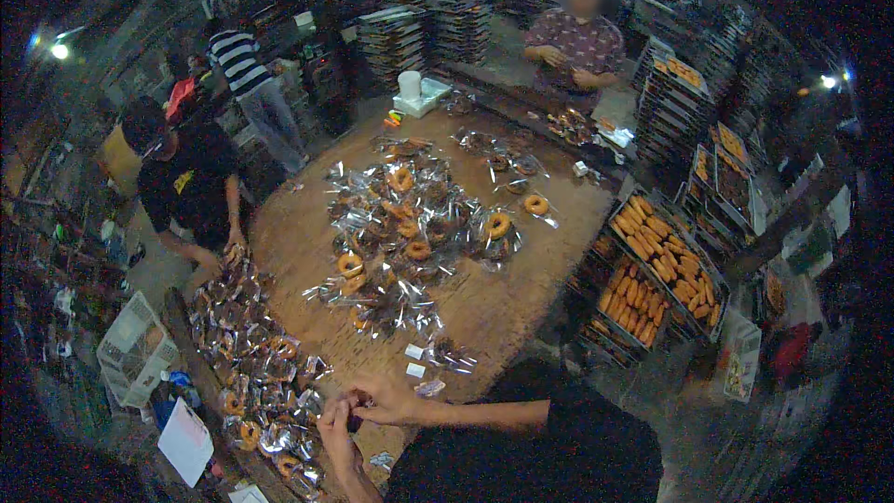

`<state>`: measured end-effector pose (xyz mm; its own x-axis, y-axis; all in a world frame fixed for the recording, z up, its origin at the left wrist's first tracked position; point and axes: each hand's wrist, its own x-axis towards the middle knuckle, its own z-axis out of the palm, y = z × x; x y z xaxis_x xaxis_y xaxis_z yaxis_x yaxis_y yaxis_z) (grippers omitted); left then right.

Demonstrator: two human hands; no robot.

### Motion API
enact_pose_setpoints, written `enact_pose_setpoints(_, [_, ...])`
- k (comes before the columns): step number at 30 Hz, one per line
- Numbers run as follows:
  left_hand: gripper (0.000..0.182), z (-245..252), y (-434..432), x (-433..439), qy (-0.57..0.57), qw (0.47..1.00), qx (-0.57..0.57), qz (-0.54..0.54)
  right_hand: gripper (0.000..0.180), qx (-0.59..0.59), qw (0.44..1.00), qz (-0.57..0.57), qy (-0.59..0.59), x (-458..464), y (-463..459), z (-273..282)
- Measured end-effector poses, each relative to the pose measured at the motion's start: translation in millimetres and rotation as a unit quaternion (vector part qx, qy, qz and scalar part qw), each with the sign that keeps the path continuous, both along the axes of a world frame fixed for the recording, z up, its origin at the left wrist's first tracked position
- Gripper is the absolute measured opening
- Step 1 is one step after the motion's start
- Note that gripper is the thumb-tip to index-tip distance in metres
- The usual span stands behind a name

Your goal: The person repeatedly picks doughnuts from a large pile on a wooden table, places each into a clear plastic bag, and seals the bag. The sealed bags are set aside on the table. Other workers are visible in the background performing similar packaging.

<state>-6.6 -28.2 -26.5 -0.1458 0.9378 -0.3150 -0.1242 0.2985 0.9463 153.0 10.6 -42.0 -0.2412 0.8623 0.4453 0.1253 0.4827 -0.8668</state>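
Observation:
My left hand [341, 433] and my right hand [391, 399] meet at the table's near edge. Between their fingers is a small dark brown item [357, 402], possibly a chocolate-coated doughnut; whether it is wrapped cannot be told. Just left of my hands lies a long heap of doughnuts in clear plastic wrappers [279, 377]. Beyond them, a large pile of wrapped doughnuts, plain and dark [418, 250], covers the middle of the wooden table [489, 307]. Two small white squares [414, 351] lie above my right hand, near a wrapped dark piece [450, 356].
A co-worker in a dark shirt [192, 181] handles wrapped pieces at the left edge; another person [576, 49] stands across the table. Racked trays of elongated pastries [667, 258] stand at right. A white plastic crate [136, 349] is at left, a white container [410, 85] at the far edge.

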Motion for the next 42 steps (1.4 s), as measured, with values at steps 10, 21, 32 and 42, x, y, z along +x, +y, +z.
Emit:
enact_pose_setpoints(10, [0.013,17,11,-1,0.067,0.995,0.052,0.055,0.039,-0.504,0.837,0.141,0.161,5,1,-38])
enact_pose_setpoints(21, [0.011,-1,8,25,0.224,0.974,-0.015,0.013,0.036,-0.383,0.909,0.071,0.147,8,18,-51])
enact_pose_setpoints(32, [0.017,-57,45,19,0.289,0.954,0.06,-0.052,0.022,-0.344,0.934,0.094,-0.022,14,36,-103])
enact_pose_setpoints(42, [0.019,-60,51,15,0.24,0.966,-0.088,-0.028,0.022,-0.483,0.871,0.068,0.057,2,40,-145])
